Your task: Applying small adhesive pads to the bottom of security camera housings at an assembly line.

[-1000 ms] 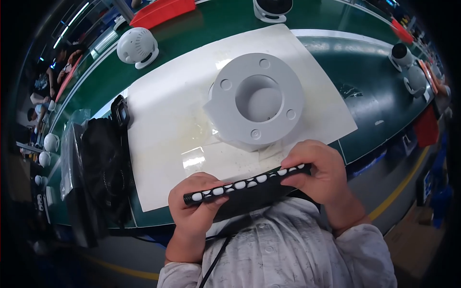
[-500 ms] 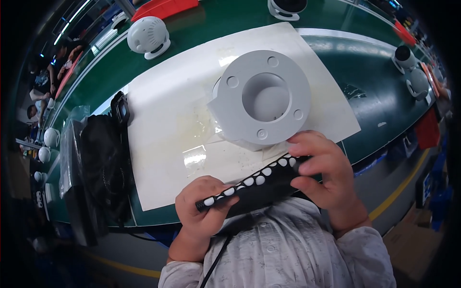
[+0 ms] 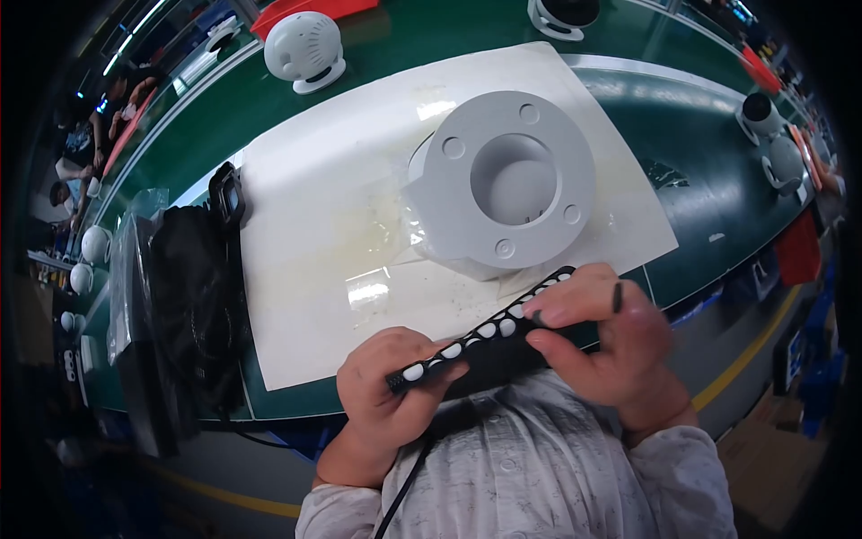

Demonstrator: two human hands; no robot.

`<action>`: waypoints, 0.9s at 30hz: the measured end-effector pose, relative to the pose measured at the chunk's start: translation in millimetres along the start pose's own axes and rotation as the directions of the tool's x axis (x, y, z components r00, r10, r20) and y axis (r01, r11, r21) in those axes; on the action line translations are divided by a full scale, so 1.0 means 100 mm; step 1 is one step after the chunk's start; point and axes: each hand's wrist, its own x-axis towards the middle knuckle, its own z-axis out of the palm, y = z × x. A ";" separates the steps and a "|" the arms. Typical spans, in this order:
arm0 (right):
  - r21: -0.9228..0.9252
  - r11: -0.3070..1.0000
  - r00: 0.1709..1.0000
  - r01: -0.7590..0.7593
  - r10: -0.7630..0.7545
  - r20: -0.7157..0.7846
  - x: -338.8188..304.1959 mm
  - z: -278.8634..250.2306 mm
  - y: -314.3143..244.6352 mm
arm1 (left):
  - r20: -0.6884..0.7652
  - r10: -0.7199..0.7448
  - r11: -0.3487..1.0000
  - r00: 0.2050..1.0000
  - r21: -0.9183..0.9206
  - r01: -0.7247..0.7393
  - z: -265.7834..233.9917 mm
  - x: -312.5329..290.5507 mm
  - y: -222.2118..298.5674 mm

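A long black strip (image 3: 485,337) studded with white round pieces is gripped at its ends by the closed left hand (image 3: 388,388) and right hand (image 3: 600,334), near the grey round housing (image 3: 508,180), seemingly still unfitted.

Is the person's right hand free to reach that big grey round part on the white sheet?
Probably not at once: the right hand grips one end of the black strip, which the left hand also holds. The grey round part sits unobstructed just beyond.
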 end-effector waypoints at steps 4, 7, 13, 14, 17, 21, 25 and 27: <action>-0.070 0.993 0.996 0.094 -0.094 -0.005 -0.05 0.05 0.08 | -0.007 0.022 1.000 1.000 -0.006 -0.022 0.03 0.02 0.00; 0.057 0.998 0.997 0.011 -0.007 -0.075 -0.07 0.02 0.02 | 0.028 0.018 1.000 0.999 0.016 -0.019 0.05 0.06 0.05; 0.081 0.997 0.994 -0.015 0.006 0.105 0.23 0.03 -0.21 | 0.035 0.110 0.993 0.993 0.031 -0.111 0.09 0.09 0.07; 0.052 0.994 0.993 0.097 -0.100 0.068 0.18 0.04 -0.19 | 0.041 0.119 0.992 0.992 0.026 -0.120 0.09 0.11 0.09; 0.383 0.921 0.968 -0.063 -0.037 0.249 0.21 -0.11 -0.14 | 0.053 0.039 0.996 0.998 0.073 -0.042 0.06 0.12 0.11; 0.103 0.981 0.969 0.165 -0.142 -0.203 0.69 -0.26 0.10 | 0.066 0.039 0.987 0.997 0.152 -0.048 0.09 0.15 0.12; -0.031 0.999 0.994 -0.015 0.012 -0.106 0.94 -0.32 0.10 | 0.056 0.002 0.993 0.998 0.114 -0.009 0.19 0.17 0.07; -0.017 0.999 0.997 0.029 -0.030 -0.070 0.97 -0.30 0.25 | 0.130 -0.042 0.999 0.991 0.021 0.039 0.24 0.16 0.02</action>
